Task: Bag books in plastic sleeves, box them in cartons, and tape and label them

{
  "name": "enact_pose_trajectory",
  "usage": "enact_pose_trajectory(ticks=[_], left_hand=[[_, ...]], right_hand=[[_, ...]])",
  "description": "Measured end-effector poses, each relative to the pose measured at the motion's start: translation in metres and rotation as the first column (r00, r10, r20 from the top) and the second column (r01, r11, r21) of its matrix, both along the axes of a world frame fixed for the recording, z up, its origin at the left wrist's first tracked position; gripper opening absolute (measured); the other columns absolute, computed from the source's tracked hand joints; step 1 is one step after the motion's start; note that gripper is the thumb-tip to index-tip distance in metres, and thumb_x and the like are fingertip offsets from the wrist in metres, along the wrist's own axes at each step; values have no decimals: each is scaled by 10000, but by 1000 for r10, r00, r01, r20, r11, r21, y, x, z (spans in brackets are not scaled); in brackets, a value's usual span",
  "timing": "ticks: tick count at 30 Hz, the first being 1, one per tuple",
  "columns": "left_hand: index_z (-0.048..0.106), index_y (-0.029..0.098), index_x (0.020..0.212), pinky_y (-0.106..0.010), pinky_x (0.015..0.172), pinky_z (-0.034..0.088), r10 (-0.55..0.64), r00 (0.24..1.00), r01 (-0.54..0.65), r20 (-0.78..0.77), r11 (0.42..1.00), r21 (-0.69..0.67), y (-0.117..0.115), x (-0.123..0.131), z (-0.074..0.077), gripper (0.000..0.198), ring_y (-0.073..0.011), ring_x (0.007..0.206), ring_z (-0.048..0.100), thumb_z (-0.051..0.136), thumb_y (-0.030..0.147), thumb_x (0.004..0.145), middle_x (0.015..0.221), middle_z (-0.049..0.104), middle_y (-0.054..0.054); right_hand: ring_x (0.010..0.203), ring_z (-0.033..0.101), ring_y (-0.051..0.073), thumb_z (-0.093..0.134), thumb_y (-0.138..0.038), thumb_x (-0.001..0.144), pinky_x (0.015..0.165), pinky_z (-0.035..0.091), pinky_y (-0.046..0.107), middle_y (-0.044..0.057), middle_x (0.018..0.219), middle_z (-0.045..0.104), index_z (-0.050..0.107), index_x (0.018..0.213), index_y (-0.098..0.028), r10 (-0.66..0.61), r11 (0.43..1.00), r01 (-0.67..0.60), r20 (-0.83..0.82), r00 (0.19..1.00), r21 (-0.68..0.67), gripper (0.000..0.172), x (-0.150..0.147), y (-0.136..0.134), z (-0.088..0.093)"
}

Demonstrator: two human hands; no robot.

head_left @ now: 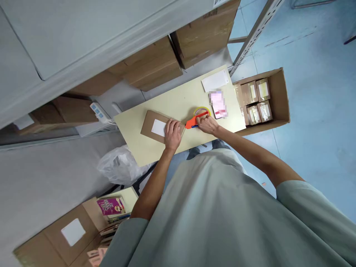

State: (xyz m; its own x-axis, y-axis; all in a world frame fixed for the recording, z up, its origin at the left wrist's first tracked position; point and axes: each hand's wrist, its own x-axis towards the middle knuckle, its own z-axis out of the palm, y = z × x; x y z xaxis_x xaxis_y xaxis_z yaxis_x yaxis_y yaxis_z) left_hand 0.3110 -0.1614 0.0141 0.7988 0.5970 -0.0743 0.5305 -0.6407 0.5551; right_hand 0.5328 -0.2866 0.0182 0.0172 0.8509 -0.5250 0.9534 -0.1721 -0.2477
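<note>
On the cream table (130, 142) lies a small brown cardboard box (150, 120) with a white label (158, 128) on its top. My left hand (172, 133) rests on the box's right end, palm down, with its fingers stretched over the top and partly covering the label. My right hand (207, 124) is closed around an orange tape dispenser (191, 122) with a yellow-rimmed tape roll (202, 109). The dispenser's front tip points at the box's right end, close to it; whether they touch, I cannot tell.
A phone (218, 104) and a white paper (215, 81) lie on the table's right part. Beside it stands an open carton (279, 96) of small boxes. Large cartons (154, 63) fill the shelf behind. A plastic bag (119, 165) and a box with books (111, 206) are lower left.
</note>
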Motion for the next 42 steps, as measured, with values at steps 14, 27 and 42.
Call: enact_pose_trajectory(ticks=[14, 27, 42], left_hand=[[733, 160, 1391, -555, 1355, 337, -11, 999, 10, 36, 999, 30, -1, -4, -3, 517, -339, 1615, 471, 351, 412, 1152, 1473, 695, -233], [452, 67, 1681, -709, 1394, 24, 390, 907, -378, -162, 921, 96, 90, 8, 4, 688, -381, 1757, 65, 321, 467, 1137, 1788, 378, -246], [581, 140, 1614, -566, 1438, 57, 48, 992, -47, -113, 999, 19, 40, -13, 1, 621, -292, 1734, 236, 297, 421, 1140, 1717, 524, -171]], right_hand=[[939, 774, 349, 379, -259, 1148, 864, 442, 424, 280, 1082, 808, 527, 1415, 48, 235, 968, -240, 64, 970, 75, 434, 28, 23, -3], [918, 795, 310, 408, 35, 978, 874, 479, 452, 237, 1032, 825, 596, 1374, 34, 472, 868, -467, 10, 881, 170, 438, -27, 36, -11], [828, 778, 280, 327, 26, 1015, 738, 492, 377, 244, 977, 813, 675, 1285, 5, 221, 969, -199, -153, 963, 148, 440, -106, 32, -20]])
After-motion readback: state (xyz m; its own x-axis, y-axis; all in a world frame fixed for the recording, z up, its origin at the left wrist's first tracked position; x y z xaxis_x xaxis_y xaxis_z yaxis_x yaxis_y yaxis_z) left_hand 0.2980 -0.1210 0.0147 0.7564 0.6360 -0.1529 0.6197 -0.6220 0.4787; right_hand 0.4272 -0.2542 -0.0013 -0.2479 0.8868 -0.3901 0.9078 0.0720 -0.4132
